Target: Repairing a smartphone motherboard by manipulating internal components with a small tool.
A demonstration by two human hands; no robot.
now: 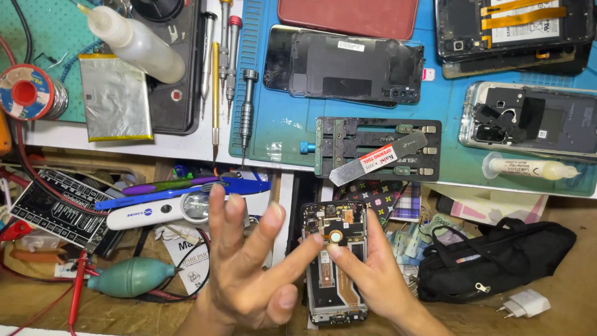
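You are holding one opened black smartphone with its back cover off and circuit board exposed (334,267) low in the middle of the view, over the cluttered drawer below the bench edge. Your right hand (379,280) is cradling it from the right side, fingers wrapped behind the frame and thumb pressing a small round pale part (336,236) near the top of the board. Your left hand (249,274) is spread wide, gripping nothing, only its index fingertip touching the phone beside that round part.

Judging by the bare board and flex cable, the phone is already opened and stripped of its cover; the round part is being seated or lifted, I cannot tell which, and closing up is left.

Counting what is lying on the blue rubber work mat (280,124): three more opened phones or back shells and one dark red cover at the top, one black metal board-holding jig (378,148) with one flat steel opening tool (378,158) across it, one clear syringe of pale paste (530,168), about four slim silver precision screwdrivers (247,106).
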